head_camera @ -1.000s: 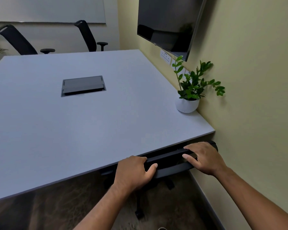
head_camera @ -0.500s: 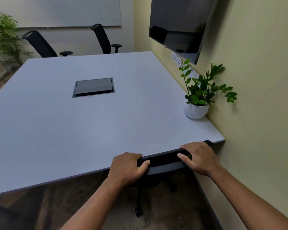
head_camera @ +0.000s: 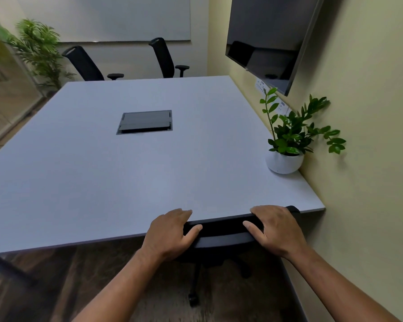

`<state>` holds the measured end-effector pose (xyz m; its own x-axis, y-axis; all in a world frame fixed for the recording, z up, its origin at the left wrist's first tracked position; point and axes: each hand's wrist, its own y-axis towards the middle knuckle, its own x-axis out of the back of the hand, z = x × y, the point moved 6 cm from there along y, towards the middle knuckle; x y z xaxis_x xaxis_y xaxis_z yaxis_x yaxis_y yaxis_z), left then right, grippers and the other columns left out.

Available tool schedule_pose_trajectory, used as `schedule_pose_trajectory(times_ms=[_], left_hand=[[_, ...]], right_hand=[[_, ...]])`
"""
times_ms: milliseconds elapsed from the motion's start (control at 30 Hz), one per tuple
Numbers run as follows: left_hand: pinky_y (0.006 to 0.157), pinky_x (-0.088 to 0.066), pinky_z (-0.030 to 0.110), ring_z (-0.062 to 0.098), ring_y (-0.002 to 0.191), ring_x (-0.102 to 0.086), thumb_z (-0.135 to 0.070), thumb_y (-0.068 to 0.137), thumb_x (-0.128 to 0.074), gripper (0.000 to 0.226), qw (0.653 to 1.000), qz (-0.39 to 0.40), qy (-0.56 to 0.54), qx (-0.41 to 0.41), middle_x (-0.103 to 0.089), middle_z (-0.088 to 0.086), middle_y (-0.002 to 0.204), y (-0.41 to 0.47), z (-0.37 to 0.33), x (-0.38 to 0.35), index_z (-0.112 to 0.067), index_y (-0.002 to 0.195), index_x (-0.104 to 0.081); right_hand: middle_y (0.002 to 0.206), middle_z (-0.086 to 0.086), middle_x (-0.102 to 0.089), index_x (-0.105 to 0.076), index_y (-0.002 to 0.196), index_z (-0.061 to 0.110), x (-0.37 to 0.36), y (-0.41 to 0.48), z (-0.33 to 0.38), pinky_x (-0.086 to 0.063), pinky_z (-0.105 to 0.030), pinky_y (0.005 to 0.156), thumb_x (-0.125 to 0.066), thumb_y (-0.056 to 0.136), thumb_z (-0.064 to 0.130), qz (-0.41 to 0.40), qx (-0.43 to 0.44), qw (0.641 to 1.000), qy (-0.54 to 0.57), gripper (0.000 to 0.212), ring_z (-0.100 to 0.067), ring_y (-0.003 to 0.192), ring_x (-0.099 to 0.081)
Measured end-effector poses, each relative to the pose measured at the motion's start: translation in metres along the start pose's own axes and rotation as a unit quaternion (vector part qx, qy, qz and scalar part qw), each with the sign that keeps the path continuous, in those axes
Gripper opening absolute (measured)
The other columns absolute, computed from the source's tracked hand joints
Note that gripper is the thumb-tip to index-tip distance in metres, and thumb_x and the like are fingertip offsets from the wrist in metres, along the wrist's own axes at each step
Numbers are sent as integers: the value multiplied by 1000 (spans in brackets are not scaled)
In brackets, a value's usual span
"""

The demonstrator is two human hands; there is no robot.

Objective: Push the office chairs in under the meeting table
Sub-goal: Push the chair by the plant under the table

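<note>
Office chair backrest (head_camera: 221, 231), against the bench (head_camera: 126, 182) edge: gripped by the left hand (head_camera: 170, 233) and right hand (head_camera: 275, 228), fingers curled closed over its top.

A small potted plant (head_camera: 289, 138) in a white pot sits ahead of the right hand, tight against the yellow wall (head_camera: 368, 135). Above it hangs a dark screen (head_camera: 268, 40) — angled outward. Far ahead of the left hand: a whiteboard (head_camera: 107, 17) and a tall leafy plant (head_camera: 39, 49) — in the corner.
</note>
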<state>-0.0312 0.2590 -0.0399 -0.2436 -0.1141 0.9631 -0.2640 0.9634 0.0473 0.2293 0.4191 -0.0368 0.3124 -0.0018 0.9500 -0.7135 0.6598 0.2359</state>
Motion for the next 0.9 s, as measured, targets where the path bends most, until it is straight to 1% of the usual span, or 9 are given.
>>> schedule_pose_trajectory(times_ms=[67,133,200,267,400,533,600,700,900], left_hand=[[117,-44,43,19,151,-48,-78,100,-29,83,1000,3,-1,2,-59,-3,159,-2,0,-1,-24,158,-53],[128,-30,41,19,161,-32,-79,101,-28,86,1000,3,0,10,-44,-2,171,-3,2,-2,-23,165,-42],[132,-16,38,18,165,-22,-82,99,-21,94,1000,-6,-4,30,-31,-1,177,-5,4,-1,-22,170,-33],[132,-6,36,18,167,-13,-87,96,-14,101,998,-22,-11,52,-20,0,180,-9,7,-2,-21,172,-24],[135,6,36,13,167,11,-93,95,-9,108,996,-46,-6,81,8,-1,181,-21,23,-2,-20,173,0],[136,8,40,7,162,26,-94,95,-9,107,991,-64,-5,117,26,-3,177,-42,45,4,-22,169,18],[136,10,41,7,162,28,-94,94,-7,106,986,-78,16,146,29,-4,176,-60,60,10,-23,168,20],[135,10,40,9,163,24,-93,95,-9,106,981,-98,22,169,25,-3,178,-83,76,19,-22,170,16],[136,7,44,12,163,24,-91,97,-12,106,966,-115,31,230,21,2,178,-129,121,32,-18,170,13]], right_hand=[[130,1,-74,-71,131,21,-2,-1,-1,-52,-45,108,-22,101,85,14,-4,1000,-4,86,-20,120,-67],[156,-3,-60,-63,148,20,-3,-1,-3,-42,-49,121,-17,97,90,44,-18,999,-9,98,-24,144,-54],[170,-4,-43,-51,159,22,-2,1,-2,-35,-50,127,-13,95,94,70,-16,997,-9,104,-24,155,-41],[177,-3,-29,-38,167,22,0,6,-1,-27,-50,131,-11,94,95,85,-8,996,2,106,-22,161,-29],[182,-1,-6,-12,174,22,2,24,3,-10,-49,136,-9,92,93,99,0,995,26,108,-18,167,-8],[182,-3,-2,-9,174,19,1,43,17,-6,-49,136,-9,93,90,95,12,994,46,108,-20,168,-3],[182,-3,1,-7,174,19,-8,57,35,-5,-48,136,-6,92,91,102,38,992,60,109,-20,168,-1],[182,-1,7,-1,174,20,-17,69,60,-1,-47,136,-1,90,92,113,65,990,63,110,-19,168,4],[181,1,13,4,174,22,-36,92,128,2,-46,136,0,91,91,133,114,982,64,107,-17,167,8]])
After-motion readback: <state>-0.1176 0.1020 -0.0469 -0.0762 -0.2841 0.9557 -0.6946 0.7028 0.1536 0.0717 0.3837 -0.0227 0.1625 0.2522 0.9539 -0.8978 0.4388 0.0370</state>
